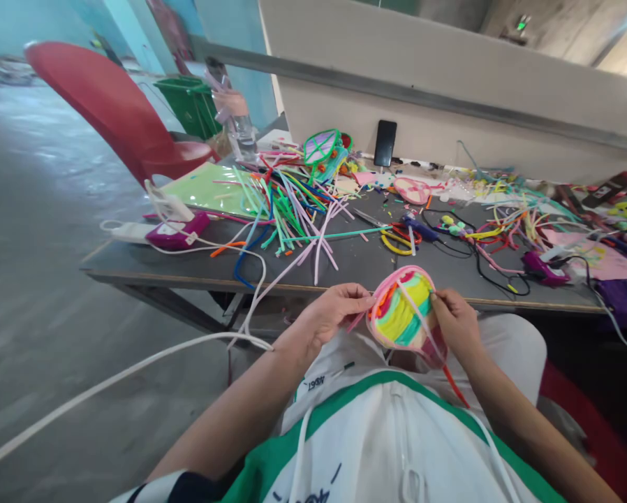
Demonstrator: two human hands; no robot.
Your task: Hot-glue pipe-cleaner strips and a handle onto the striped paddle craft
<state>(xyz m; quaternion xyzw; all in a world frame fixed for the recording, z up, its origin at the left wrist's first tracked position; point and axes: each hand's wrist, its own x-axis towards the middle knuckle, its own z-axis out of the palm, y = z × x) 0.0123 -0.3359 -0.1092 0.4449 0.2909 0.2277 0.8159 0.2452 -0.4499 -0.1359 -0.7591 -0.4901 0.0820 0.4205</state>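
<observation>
Between my hands, above my lap, is a rounded craft piece [403, 318] with a pink pipe-cleaner rim. Bands of yellow, teal, orange and red fill it, and a pale pink strip crosses its face. My left hand [348, 304] pinches the rim on its left side, where a short pink end sticks out. At the upper right edge my right hand [454, 320] grips the piece between thumb and fingers. A red-orange stem [456, 386] hangs from its lower right. The piece is tilted, close to the table's front edge.
On the grey table [355, 269] lie loose pipe cleaners [297, 202], scissors [371, 218], a glue gun [418, 227] and a magenta power socket [177, 232]. A phone [385, 143] leans at the back. A white cable [109, 381] runs past my left forearm. A red chair [104, 105] stands left.
</observation>
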